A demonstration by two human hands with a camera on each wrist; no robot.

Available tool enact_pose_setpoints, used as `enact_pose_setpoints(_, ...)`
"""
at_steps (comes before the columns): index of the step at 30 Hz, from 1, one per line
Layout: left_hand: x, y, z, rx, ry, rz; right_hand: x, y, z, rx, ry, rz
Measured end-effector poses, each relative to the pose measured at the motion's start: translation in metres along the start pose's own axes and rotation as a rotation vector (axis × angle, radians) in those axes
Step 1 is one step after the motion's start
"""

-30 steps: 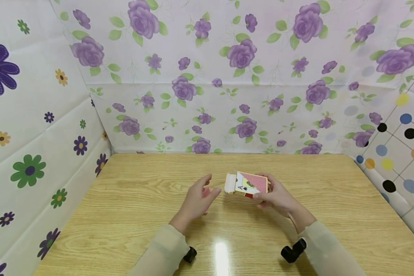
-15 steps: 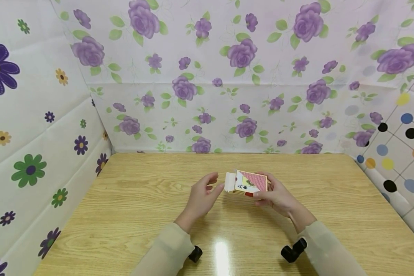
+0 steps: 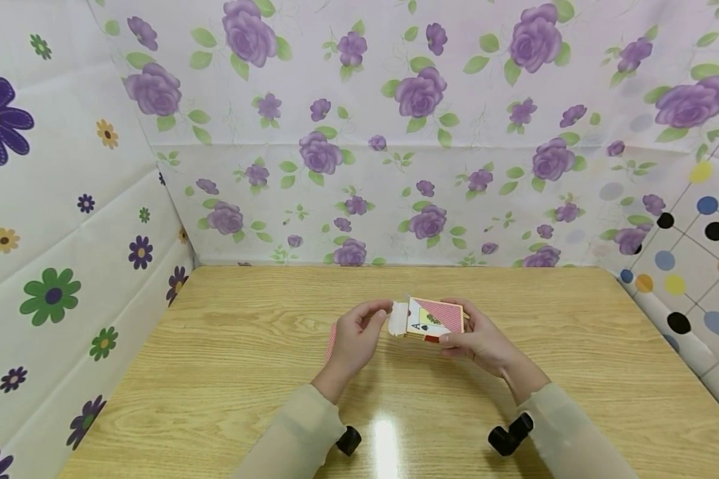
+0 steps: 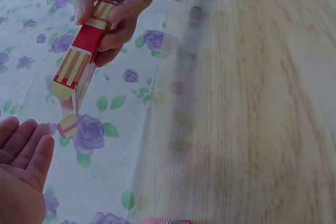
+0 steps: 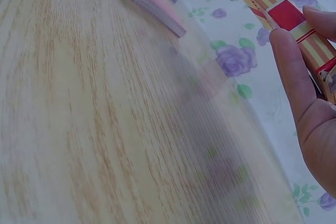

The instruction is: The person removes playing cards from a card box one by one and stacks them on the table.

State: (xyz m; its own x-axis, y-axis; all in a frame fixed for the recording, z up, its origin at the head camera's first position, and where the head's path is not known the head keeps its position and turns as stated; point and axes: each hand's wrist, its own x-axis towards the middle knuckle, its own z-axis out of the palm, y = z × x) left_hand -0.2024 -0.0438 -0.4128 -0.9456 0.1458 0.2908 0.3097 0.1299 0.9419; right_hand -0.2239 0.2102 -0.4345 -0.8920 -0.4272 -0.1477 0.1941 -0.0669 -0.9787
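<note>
Our right hand (image 3: 482,340) grips card box (image 3: 436,319) over table (image 3: 245,399), toward far edge. Our left hand (image 3: 358,336), fingers nearly straight, holding nothing, has moved closer to flap (image 3: 398,319): near enough to touch. Card stack (image 3: 331,342) peeks past it.

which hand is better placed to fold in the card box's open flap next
Left, most likely: the left hand is close to the open flap and appears to hold nothing, while the right hand grips the playing-card box near its other end.
</note>
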Motion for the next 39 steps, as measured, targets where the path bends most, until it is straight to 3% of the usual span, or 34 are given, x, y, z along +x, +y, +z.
enact_pose_setpoints(4, -0.003, 0.019, 0.000, -0.095, -0.020, 0.001, 0.000, 0.000, 0.000, -0.011, -0.020, -0.006)
enact_pose_setpoints(9, 0.002, 0.005, 0.007, -0.160, 0.000, 0.020, 0.000, 0.000, 0.000, -0.014, -0.045, -0.016)
enact_pose_setpoints(11, 0.005, -0.002, 0.008, -0.165, 0.001, -0.009, 0.000, 0.000, 0.000, -0.014, -0.051, -0.017)
enact_pose_setpoints(17, 0.006, -0.005, 0.009, -0.162, -0.008, -0.122, -0.001, -0.001, 0.002, -0.017, -0.070, -0.023)
enact_pose_setpoints(39, 0.003, -0.010, 0.020, -0.130, 0.060, -0.345, -0.001, 0.001, -0.001, 0.027, -0.135, -0.040)
